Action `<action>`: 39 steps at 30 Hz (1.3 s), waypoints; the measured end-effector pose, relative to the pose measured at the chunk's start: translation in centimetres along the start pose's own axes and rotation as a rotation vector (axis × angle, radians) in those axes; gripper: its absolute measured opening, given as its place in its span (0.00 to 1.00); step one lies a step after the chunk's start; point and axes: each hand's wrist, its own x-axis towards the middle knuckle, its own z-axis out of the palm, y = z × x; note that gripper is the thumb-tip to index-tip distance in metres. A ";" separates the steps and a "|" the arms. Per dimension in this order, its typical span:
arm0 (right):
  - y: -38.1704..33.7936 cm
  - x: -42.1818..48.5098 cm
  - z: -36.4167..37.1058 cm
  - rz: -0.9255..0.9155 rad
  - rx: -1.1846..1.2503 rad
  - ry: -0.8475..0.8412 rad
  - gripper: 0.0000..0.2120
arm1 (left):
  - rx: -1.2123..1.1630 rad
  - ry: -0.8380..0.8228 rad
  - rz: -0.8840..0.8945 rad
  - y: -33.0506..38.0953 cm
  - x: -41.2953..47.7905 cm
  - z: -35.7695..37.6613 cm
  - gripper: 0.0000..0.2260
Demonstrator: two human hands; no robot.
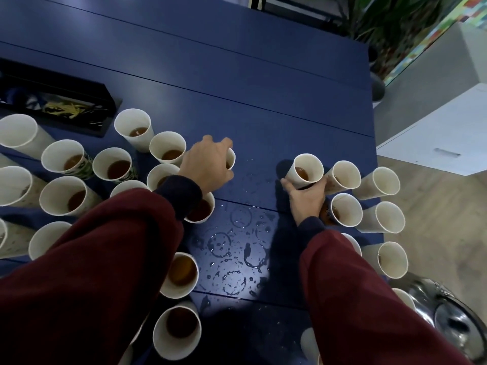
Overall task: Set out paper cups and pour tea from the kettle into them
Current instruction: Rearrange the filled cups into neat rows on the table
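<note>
1. Paper cups (134, 127) crowd the blue table (263, 101) outside both hands; most hold brown tea, so pouring looks nearly done, though several beyond the right hand (305, 198) look empty.
2. Left hand (208, 164) grasps a half-hidden cup (232, 158) from above; right hand wraps a tea-filled cup (307, 167).
3. Steel kettle (453, 320) sits by the right elbow; wet rings (237, 248) lie between the hands.

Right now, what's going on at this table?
A person in dark red sleeves works over a dark blue table crowded with white paper cups, many holding some brown tea. The left hand grips one white cup from above; the right hand holds a cup of tea near its base. Wet rings mark the table between the hands. The shiny metal kettle is at the lower right, held by neither hand.
</note>
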 end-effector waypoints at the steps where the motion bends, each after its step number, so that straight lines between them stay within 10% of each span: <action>1: 0.0 -0.3 -0.1 0.016 -0.007 -0.020 0.34 | -0.013 0.005 -0.001 0.0 0.0 0.0 0.19; 10: -0.3 -6.2 0.3 0.240 0.152 -0.071 0.28 | -0.051 0.002 0.014 2.7 -1.6 -1.5 0.21; 18: -2.9 -12.1 -0.5 -0.293 0.054 -0.511 0.38 | -0.076 -0.124 0.152 5.2 -5.9 -3.3 0.17; 26: -2.4 -13.1 -1.1 -0.305 0.084 -0.352 0.23 | -0.244 -0.170 0.121 3.3 -8.0 -3.1 0.39; 30: -1.1 -12.0 -2.1 -0.278 0.106 -0.202 0.23 | -0.041 0.016 0.013 1.2 -7.3 -1.5 0.33; 39: 1.6 -8.1 -3.4 -0.096 0.113 -0.007 0.21 | 0.172 -0.157 -0.040 -1.0 -7.3 0.5 0.27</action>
